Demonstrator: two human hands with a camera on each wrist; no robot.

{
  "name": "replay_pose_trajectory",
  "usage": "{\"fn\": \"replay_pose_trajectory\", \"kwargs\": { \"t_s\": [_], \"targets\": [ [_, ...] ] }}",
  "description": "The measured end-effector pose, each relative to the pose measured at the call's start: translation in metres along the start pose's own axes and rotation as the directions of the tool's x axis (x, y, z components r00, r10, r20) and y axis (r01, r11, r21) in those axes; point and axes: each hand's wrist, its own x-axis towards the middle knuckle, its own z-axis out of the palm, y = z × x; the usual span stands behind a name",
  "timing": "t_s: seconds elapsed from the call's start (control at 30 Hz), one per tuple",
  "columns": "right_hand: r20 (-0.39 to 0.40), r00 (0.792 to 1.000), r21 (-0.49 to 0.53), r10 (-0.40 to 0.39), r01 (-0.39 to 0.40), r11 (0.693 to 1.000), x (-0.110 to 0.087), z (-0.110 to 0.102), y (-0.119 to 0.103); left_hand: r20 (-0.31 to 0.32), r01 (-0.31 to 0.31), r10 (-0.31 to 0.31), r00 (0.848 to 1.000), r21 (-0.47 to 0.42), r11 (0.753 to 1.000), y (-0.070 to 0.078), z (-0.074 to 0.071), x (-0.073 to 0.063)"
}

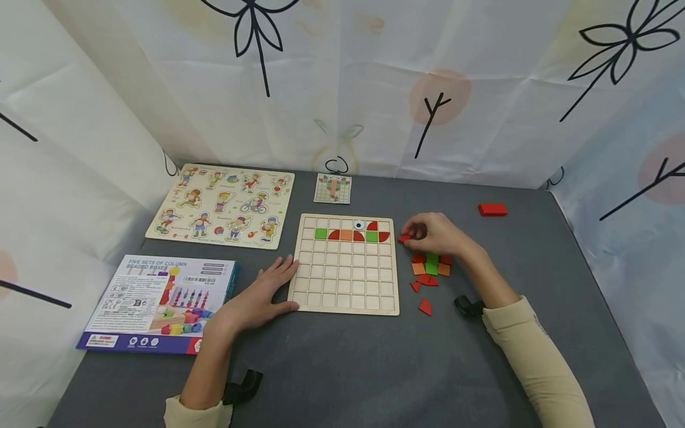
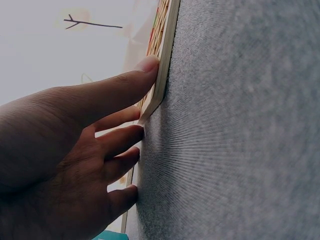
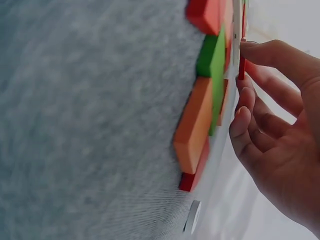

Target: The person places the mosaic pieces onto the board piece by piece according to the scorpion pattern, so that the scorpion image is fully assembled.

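Observation:
A pale wooden grid board (image 1: 342,288) lies mid-table, its top rows holding green, orange and red pieces and a white tile with an eye dot (image 1: 359,225). My left hand (image 1: 262,297) rests at the board's left edge, fingers spread; in the left wrist view its thumb (image 2: 148,63) touches the rim. Beside the board's upper right corner, my right hand (image 1: 436,233) pinches a small red piece (image 1: 405,238) between thumb and fingers. The same red piece (image 3: 242,67) shows edge-on in the right wrist view. Below that hand lie loose pieces, among them a green one (image 1: 431,265).
Several red triangles (image 1: 425,307) lie right of the board. A small pattern card (image 1: 332,189) is behind it. To the left are a picture board (image 1: 225,205) of cartoon children and a boxed toy set (image 1: 134,297). A red block (image 1: 492,209) sits at the back right.

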Motion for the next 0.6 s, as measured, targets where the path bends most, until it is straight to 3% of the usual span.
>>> {"fn": "replay_pose_trajectory", "kwargs": {
  "t_s": [0.2, 0.5, 0.6],
  "targets": [
    [-0.061, 0.998, 0.057, 0.002, 0.002, 0.998, 0.004, -0.001, -0.015, 0.000, 0.003, -0.003, 1.000, 0.003, 1.000, -0.001, 0.001, 0.000],
    [-0.122, 0.992, 0.144, -0.035, 0.053, 0.988, 0.026, 0.011, -0.045, -0.049, -0.086, 0.085, 0.995, -0.028, 0.996, -0.008, 0.003, -0.001],
    [-0.128, 0.990, 0.159, -0.054, 0.074, 0.984, 0.035, 0.017, -0.054, -0.048, -0.078, 0.077, 0.996, -0.025, 0.997, -0.008, 0.004, -0.001]
  ]
}}
